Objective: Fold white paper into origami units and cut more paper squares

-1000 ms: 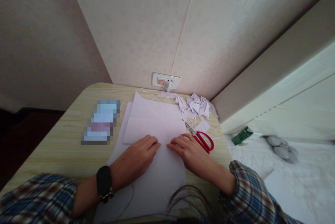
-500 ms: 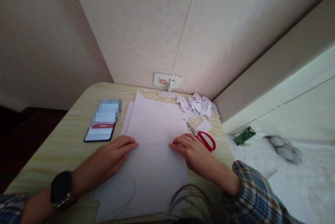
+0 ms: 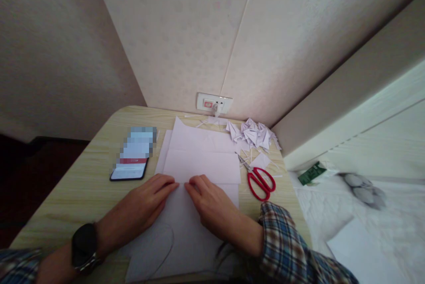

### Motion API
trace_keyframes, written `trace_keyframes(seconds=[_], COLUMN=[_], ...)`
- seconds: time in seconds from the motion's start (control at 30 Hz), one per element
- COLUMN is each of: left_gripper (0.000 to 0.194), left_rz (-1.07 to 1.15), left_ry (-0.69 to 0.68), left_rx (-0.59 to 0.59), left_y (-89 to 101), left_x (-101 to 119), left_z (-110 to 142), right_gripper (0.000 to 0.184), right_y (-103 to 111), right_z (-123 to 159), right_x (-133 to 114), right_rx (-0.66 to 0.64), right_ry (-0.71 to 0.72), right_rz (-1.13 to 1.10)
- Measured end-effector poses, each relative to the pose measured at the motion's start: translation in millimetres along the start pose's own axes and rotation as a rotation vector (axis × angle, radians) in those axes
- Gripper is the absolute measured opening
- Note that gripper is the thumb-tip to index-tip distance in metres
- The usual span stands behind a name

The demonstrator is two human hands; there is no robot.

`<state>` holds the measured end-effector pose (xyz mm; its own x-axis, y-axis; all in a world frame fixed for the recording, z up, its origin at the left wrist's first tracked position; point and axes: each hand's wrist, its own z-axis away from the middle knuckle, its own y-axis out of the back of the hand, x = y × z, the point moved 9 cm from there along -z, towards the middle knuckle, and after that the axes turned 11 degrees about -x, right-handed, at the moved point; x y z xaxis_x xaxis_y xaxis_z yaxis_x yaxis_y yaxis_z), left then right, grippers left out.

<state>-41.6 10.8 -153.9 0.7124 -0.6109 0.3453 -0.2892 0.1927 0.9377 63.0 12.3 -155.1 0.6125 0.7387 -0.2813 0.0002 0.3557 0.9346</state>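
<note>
A folded white paper sheet [image 3: 202, 164] lies on top of other white sheets in the middle of a light wooden table [image 3: 86, 182]. My left hand [image 3: 146, 202] lies flat on the sheet's near left corner, fingers stretched out along the folded edge. My right hand [image 3: 207, 200] rests beside it, fingertips pressing the same edge near the left corner. Neither hand holds anything. A black watch sits on my left wrist.
Red-handled scissors [image 3: 260, 180] lie right of the paper. A pile of small folded white paper pieces [image 3: 254, 133] sits at the back right. A phone [image 3: 133, 160] lies to the left. A wall socket [image 3: 214, 103] is behind. A bed [image 3: 358, 213] lies right.
My right hand has slid left along the folded edge, from near the scissors toward my left hand. My left hand first moved left, then stayed near the sheet's left corner.
</note>
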Motion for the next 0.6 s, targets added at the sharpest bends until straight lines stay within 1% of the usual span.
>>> trace_keyframes(seconds=[0.13,0.3,0.47,0.6], left_gripper=[0.037,0.035,0.037,0.037], left_rz=[0.012,0.017,-0.006,-0.024], left_ry=[-0.012,-0.033,-0.018,0.02], left_rx=[0.005,0.0,0.005,0.016], left_y=[2.7,8.6,10.6,8.3], left_x=[-0.6,-3.1,-8.9,-19.6], left_z=[-1.9,-1.9,3.8,13.2], right_gripper=[0.032,0.032,0.038,0.045], right_y=[-1.4,1.3,1.5,0.4], right_z=[2.6,16.9,36.0,49.4], right_x=[3.6,17.0,33.0,43.8], right_rx=[0.006,-0.011,-0.024,-0.023], right_ry=[-0.015,-0.036,-0.073,-0.102], right_rz=[0.02,0.042,0.065,0.089])
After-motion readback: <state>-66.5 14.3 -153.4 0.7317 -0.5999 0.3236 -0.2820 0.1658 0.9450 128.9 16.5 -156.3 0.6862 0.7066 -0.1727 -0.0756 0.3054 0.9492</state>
